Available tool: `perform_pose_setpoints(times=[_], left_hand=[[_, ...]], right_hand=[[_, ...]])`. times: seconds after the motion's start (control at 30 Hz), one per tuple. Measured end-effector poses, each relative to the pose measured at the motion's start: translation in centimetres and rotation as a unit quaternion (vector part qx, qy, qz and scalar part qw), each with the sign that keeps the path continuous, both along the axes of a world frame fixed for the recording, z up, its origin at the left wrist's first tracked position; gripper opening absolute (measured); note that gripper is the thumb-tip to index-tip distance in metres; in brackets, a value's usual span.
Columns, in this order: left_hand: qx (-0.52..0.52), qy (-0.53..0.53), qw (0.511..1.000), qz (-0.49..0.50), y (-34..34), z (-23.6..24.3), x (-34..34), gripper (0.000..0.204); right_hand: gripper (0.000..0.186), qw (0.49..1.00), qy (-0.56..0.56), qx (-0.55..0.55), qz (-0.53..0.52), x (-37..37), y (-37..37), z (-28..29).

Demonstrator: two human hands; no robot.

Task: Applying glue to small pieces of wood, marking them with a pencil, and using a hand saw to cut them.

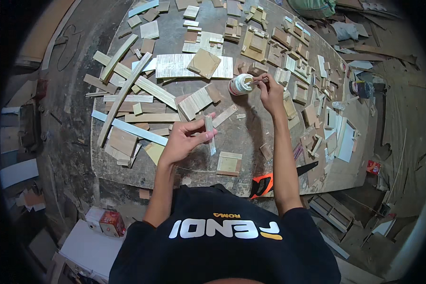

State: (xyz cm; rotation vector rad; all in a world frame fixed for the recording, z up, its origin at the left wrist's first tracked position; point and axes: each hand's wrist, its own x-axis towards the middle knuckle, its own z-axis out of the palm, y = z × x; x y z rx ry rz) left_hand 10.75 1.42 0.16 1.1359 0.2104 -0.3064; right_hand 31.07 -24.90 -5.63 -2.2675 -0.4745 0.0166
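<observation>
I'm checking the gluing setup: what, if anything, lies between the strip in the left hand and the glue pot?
Only a loose strip lies on the board between the held strip and the glue pot; nothing blocks the way above it.

Messy wood workshop, seen from above

A big worn board [208, 170] serves as the worktop, littered with wood offcuts [128, 94] and small frames [299, 90]. Dark dusty floor [66, 156] all around, more scrap planks [331, 213] at right, a red box [111, 222] lower left. Lighting is dim.

Workbench [251, 170] — scattered wood offcuts [128, 90]
</observation>
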Motion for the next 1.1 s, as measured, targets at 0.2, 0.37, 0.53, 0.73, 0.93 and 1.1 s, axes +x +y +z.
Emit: perform_pose_setpoints(times=[0.2,0.37,0.53,0.73,0.93,1.1], left_hand=[[0.025,-0.015,1.0,-0.01,0.6,0.2,-0.2,0.041],[0.005,0.004,1.0,-0.008,1.1,-0.1,-0.8,0.04],[0.01,-0.005,1.0,-0.018,0.7,-0.4,-0.5,0.04],[0.01,0.01,1.0,0.004,-0.1,0.5,-0.3,0.039],[0.018,-0.011,1.0,0.009,-0.6,1.7,-0.6,0.04],[0.033,-0.017,0.999,0.027,-1.5,3.9,-0.8,0.039]], right_hand=[[0.009,0.99,0.087,0.074,-0.085,1.7,-0.3,-0.1],[0.01,0.98,0.093,0.15,-0.088,2.2,-0.1,0.1],[0.011,0.979,0.046,0.164,-0.113,2.0,-1.3,1.0],[0.015,0.949,0.085,0.259,-0.159,0.9,-3.1,4.1],[0.017,0.912,0.105,0.347,-0.192,-0.3,-6.3,4.9],[0.019,0.878,0.091,0.437,-0.174,-1.3,-7.9,6.6]])
